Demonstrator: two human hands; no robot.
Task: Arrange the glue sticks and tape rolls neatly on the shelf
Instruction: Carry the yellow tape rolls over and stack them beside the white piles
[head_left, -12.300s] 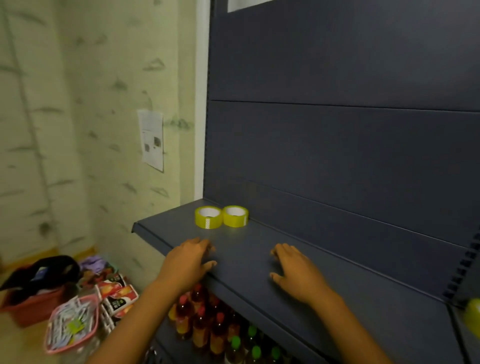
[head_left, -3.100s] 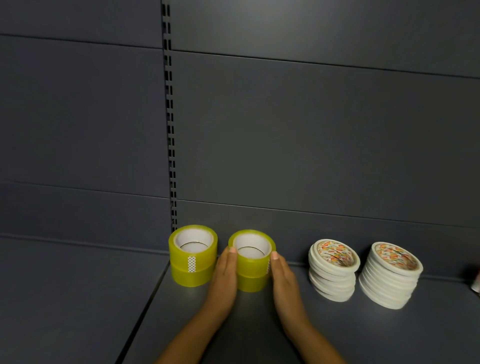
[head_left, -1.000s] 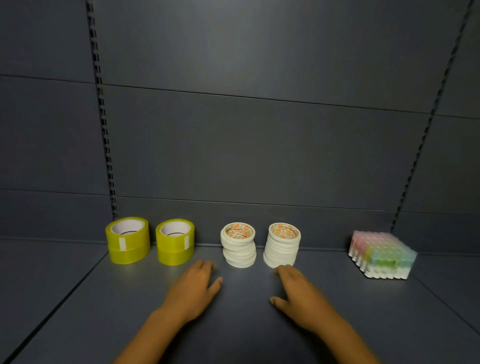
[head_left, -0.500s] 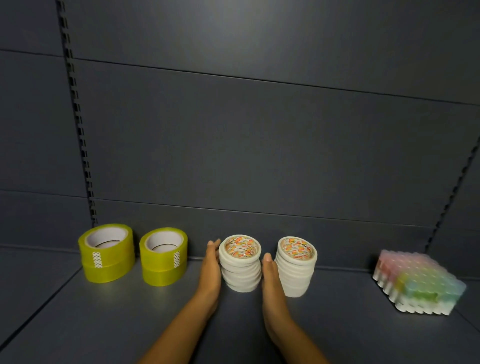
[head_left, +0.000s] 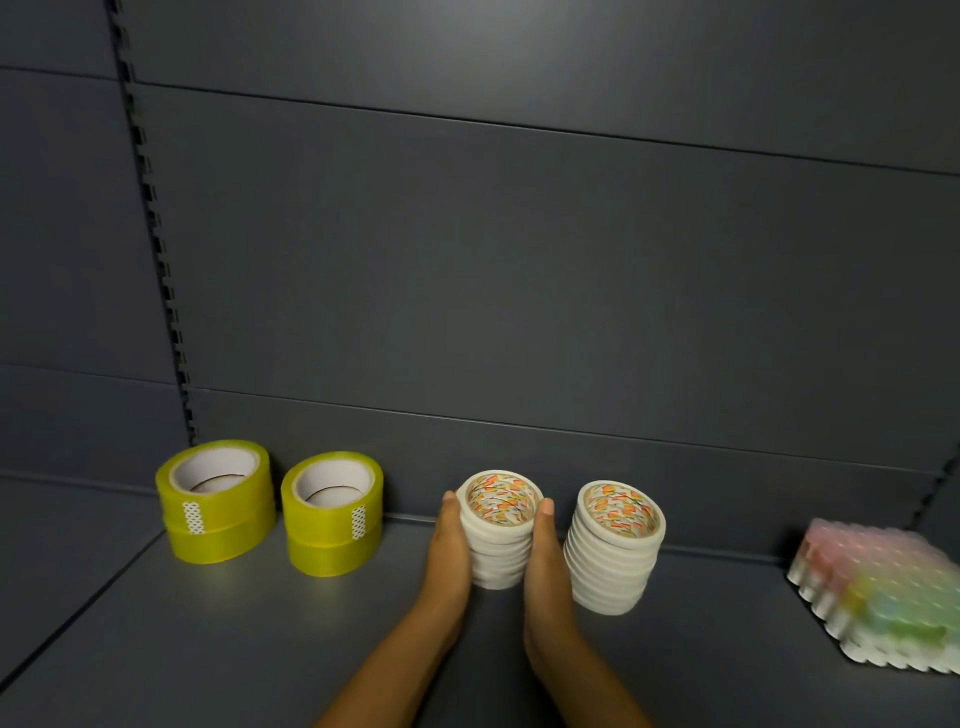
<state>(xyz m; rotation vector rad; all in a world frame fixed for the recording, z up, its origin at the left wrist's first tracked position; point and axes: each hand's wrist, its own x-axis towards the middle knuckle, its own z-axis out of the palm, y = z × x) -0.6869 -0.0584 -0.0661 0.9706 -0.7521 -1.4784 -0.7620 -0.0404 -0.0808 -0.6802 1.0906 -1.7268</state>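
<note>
While flanked by two flat palms, tall stack of thin white tape rolls with a printed orange-and-green core (head_left: 497, 540) standing upright near the rear of the dark grey metal shelf (head_left: 218, 639). Left hand (head_left: 451, 551) pressed against the stack's left side, fingers straight and together, not curled round it. Right hand (head_left: 543, 556) pressed likewise against the right side, fingers straight; stack squeezed between the two, neither hand gripping. Second stack of the same white rolls (head_left: 612, 545) just beside the right hand, leaning slightly and with its layers visibly offset. Two pairs of stacked yellow-tinted clear packing tape rolls on white cores (head_left: 217, 512) and (head_left: 332, 517) to the left, close together, well apart from the white stacks. Blurred pastel block of hexagon-packed glue sticks (head_left: 878, 592) at far right, near the shelf edge of the frame. Slotted upright rail (head_left: 156, 249) on the back panel (head_left: 519, 260).

Judged step: squaring and aligning the pressed stack. Judged risks: uneven pressure from either palm shearing the thin rolls sideways, spilling the column; a push toward the right knocking the back of the right hand into the neighbouring, already crooked stack and toppling it; too quick a release letting loose upper rolls slide off.
</note>
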